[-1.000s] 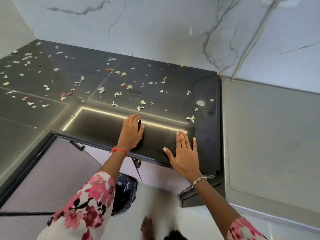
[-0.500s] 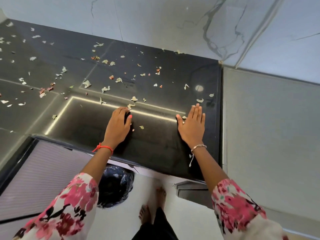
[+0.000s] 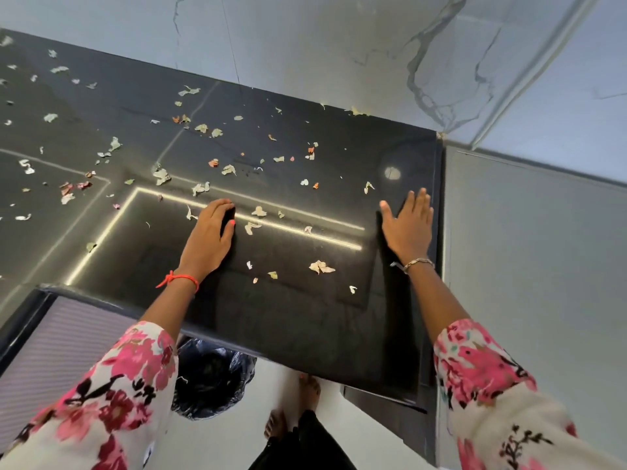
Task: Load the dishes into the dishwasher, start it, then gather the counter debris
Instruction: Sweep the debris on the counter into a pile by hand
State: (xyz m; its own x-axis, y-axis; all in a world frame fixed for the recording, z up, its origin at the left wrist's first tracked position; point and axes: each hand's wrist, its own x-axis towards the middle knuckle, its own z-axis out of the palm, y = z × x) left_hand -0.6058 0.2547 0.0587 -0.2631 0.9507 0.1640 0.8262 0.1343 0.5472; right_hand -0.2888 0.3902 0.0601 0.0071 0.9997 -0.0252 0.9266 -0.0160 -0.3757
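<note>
A glossy black counter [image 3: 305,320] is strewn with several pale and orange scraps of debris [image 3: 320,266], thickest toward the back and left. My left hand [image 3: 212,237] rests on the counter near its middle with the fingers curled down onto the surface, holding nothing. My right hand [image 3: 409,225] lies flat with straight fingers close to the counter's right edge. A few scraps lie between the two hands.
A black bin bag [image 3: 210,378] stands on the floor under the counter's front edge, beside my bare feet [image 3: 305,395]. A grey cabinet side [image 3: 529,266] borders the counter on the right. A marble wall [image 3: 339,56] runs behind.
My right hand has slid away from me and to the right, up to the counter's right edge. My left hand has stayed near the middle. The view has moved closer over the counter.
</note>
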